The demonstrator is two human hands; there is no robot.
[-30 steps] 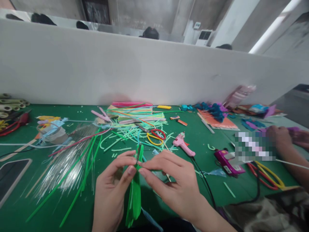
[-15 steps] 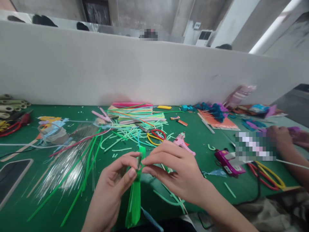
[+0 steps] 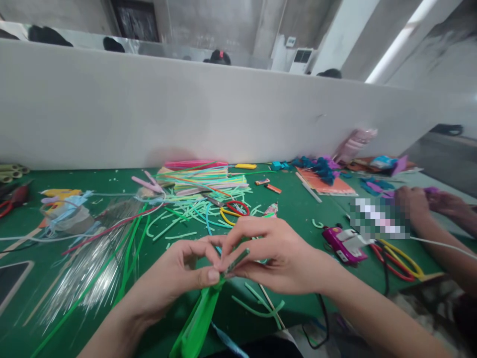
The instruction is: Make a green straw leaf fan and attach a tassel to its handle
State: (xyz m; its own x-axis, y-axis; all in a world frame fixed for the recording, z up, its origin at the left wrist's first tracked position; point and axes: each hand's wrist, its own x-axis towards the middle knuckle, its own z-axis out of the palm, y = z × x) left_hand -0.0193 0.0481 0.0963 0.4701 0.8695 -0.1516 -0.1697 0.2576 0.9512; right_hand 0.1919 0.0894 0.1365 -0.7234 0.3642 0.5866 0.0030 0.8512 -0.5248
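Note:
My left hand (image 3: 182, 268) and my right hand (image 3: 278, 253) meet in front of me, fingertips pinched together. Between them is a bright green fuzzy bundle (image 3: 199, 318), which looks like folded pipe cleaners and hangs down toward my lap. A short greyish-green end (image 3: 238, 261) sticks out of its top, slanting up to the right between my right fingers. My left thumb and forefinger press on the bundle's top. Where exactly the right fingertips grip is partly hidden. A light blue strip (image 3: 229, 340) dangles beside the bundle.
Pipe cleaners (image 3: 201, 181) and scissors (image 3: 234, 209) lie beyond my hands. Clear thin rods (image 3: 93, 278), a yellow glue gun (image 3: 61, 194) and a phone (image 3: 13, 283) are at left. At right are a magenta device (image 3: 345, 246) and another person's hands (image 3: 417, 204).
My right hand has closed in on the left, and the fingertips now overlap at the bundle's top. The greyish end has tipped from near upright to slanting right. The view has shifted slightly right.

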